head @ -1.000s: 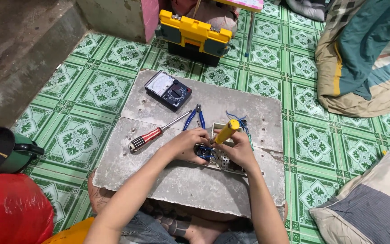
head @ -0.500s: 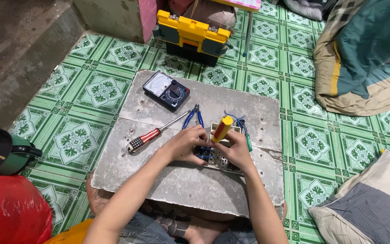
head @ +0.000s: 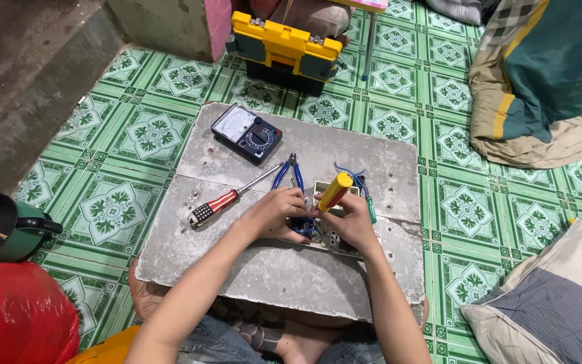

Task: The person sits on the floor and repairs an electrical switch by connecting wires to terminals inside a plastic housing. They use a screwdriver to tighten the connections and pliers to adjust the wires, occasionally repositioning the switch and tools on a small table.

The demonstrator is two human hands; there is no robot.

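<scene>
Right hand (head: 355, 219) grips yellow-handled screwdriver (head: 333, 191) above grey slab (head: 264, 266); left hand (head: 276, 214) pinches the wired white socket (head: 331, 237); a slip could jab fingers.

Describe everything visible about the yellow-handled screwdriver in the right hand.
The yellow-handled screwdriver has a smooth, plastic-looking handle with a blunt end, tilted up and to the right. The right hand grips its lower part; the shaft and tip are hidden behind the fingers, pointing down toward the wired part on the grey slab.
</scene>
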